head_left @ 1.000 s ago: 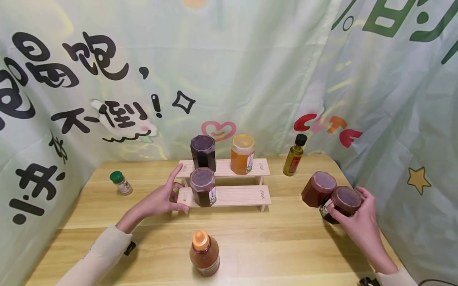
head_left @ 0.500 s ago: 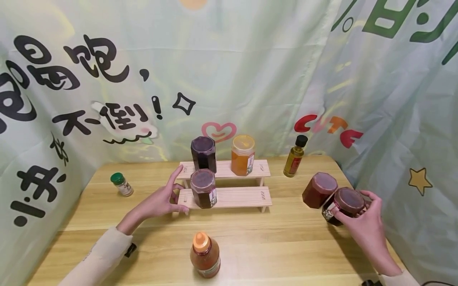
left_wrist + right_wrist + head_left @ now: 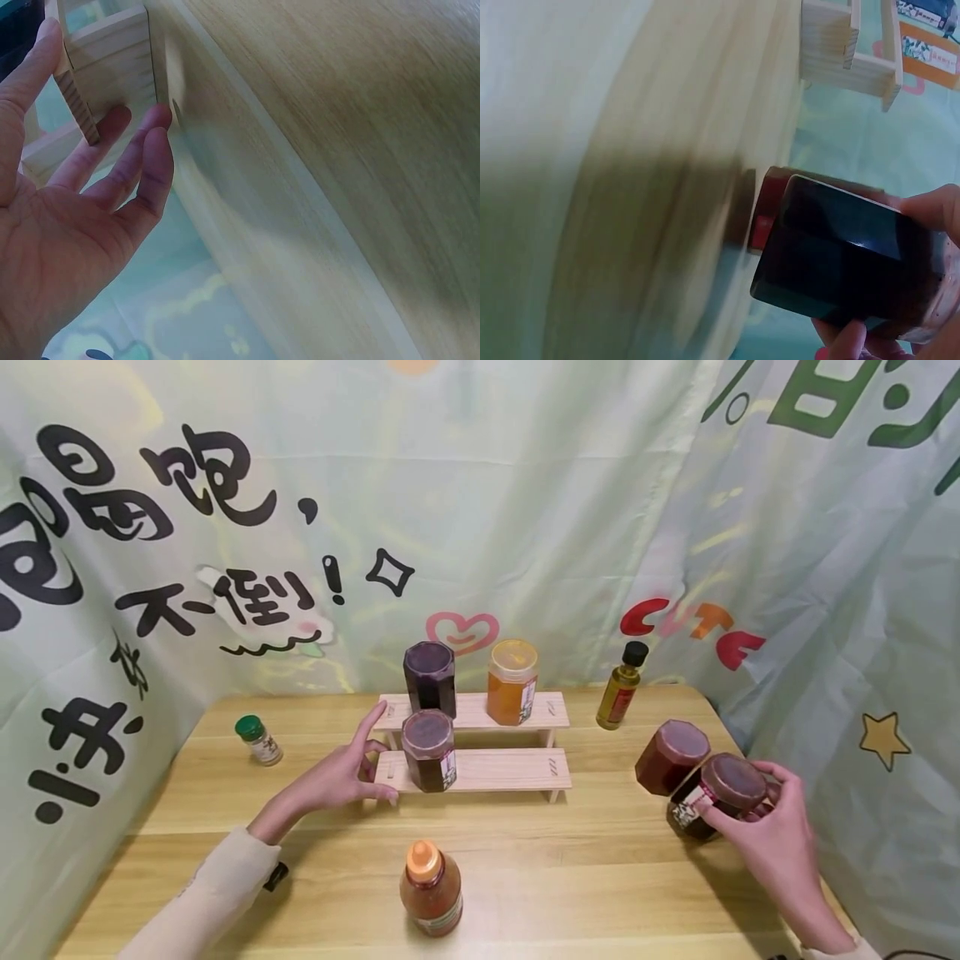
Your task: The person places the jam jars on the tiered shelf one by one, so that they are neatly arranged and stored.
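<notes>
My right hand (image 3: 783,827) grips a dark jam jar (image 3: 716,797) with a white label, thumb on the near side and fingers round the far side. The jar leans a little, close against a reddish-brown jar (image 3: 671,757). Whether its base touches the table I cannot tell. My left hand (image 3: 341,781) reaches to the left end of a two-step wooden stand (image 3: 498,768), fingers spread and loosely bent, fingertips touching its edges. In the left wrist view the stand's end (image 3: 112,67) lies among the fingers. A dark jar (image 3: 429,750) stands on the lower step.
On the upper step stand a purple-black jar (image 3: 430,677) and an orange jar (image 3: 513,685). An oil bottle (image 3: 621,687) is to its right and a green-capped shaker (image 3: 258,740) to the left. An orange-capped sauce bottle (image 3: 431,889) stands near the front. A printed curtain (image 3: 562,510) borders the table.
My right hand has shifted slightly right, and the dark jar in it now leans more, its lid farther right. The left hand stays at the stand. The camera view has shifted slightly.
</notes>
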The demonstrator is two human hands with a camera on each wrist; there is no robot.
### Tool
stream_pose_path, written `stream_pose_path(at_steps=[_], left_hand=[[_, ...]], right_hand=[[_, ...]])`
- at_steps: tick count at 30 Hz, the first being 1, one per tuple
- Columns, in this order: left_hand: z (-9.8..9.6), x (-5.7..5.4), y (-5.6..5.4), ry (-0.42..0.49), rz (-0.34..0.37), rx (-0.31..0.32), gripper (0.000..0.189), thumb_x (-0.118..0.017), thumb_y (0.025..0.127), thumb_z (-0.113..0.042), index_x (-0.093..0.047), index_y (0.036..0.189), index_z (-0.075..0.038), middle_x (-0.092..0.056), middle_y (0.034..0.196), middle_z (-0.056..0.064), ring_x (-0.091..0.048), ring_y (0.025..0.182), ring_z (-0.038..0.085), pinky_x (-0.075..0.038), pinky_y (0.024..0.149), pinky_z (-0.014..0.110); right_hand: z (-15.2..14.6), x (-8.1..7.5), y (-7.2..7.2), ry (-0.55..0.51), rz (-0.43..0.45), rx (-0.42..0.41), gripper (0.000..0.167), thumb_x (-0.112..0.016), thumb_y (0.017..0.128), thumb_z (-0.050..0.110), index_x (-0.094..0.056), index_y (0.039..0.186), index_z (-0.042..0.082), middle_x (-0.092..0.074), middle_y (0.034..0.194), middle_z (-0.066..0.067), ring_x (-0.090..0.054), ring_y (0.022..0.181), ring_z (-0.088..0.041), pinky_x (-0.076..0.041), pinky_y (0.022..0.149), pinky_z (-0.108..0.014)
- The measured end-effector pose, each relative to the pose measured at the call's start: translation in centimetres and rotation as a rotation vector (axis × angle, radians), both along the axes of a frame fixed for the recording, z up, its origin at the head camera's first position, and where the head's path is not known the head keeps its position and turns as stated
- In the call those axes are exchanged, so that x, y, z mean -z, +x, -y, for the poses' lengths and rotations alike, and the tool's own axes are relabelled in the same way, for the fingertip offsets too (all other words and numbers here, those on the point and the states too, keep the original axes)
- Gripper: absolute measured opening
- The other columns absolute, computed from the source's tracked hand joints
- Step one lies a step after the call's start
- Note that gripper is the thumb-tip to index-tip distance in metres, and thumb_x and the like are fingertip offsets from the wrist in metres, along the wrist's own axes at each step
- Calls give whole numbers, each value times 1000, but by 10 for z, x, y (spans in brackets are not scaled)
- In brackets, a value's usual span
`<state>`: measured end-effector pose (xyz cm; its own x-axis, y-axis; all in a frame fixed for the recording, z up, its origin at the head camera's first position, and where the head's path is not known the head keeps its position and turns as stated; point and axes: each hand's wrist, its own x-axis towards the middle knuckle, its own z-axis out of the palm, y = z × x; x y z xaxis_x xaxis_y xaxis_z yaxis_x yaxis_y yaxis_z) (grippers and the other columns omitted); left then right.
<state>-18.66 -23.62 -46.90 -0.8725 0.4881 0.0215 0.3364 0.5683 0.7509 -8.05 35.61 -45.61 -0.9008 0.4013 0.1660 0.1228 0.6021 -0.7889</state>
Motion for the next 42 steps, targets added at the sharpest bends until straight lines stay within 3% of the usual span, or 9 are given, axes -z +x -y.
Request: stream_pose_path(at_steps=[11,16,26,36,42], left_hand=[[1,1,0,17,-8,9,141,-97,86,-26,12,175,-31,-73,129,15,-67,76,22,-57,70,37],[0,2,0,19,9,19,141,-97,86,-25,12,175,-28,-72,132,17,-67,75,22,-58,70,38],[0,0,0,15,7,12,141,-97,86,-25,12,175,-29,-72,132,19,-67,74,22,-57,68,37],[0,3,4,0,0,31,141,-95,88,-25,16,174,-28,-73,128,16,-67,74,20,-56,70,36],[1,2,0,11,6,24,141,-96,87,-24,15,174,-29,-72,131,19,-68,75,22,-57,70,37]], right_hand=[[18,-7,10,49,-48,-34,105,-104,76,22,-38,156,7,-66,127,-18,-57,87,9,-44,73,-8],[29,-10,11,58,-53,-121,103,-103,77,20,-37,156,8,-69,127,-20,-59,89,7,-46,75,-12],[56,-17,4,80,-138,-269,99,-104,73,14,-42,150,7,-73,120,-20,-62,94,5,-48,79,-11],[80,-24,-3,50,-181,-386,98,-105,73,12,-46,151,9,-73,124,-15,-64,103,1,-50,86,-12],[100,-27,-15,-12,-210,-485,98,-105,72,9,-47,151,12,-74,123,-9,-68,109,-5,-53,91,-16]])
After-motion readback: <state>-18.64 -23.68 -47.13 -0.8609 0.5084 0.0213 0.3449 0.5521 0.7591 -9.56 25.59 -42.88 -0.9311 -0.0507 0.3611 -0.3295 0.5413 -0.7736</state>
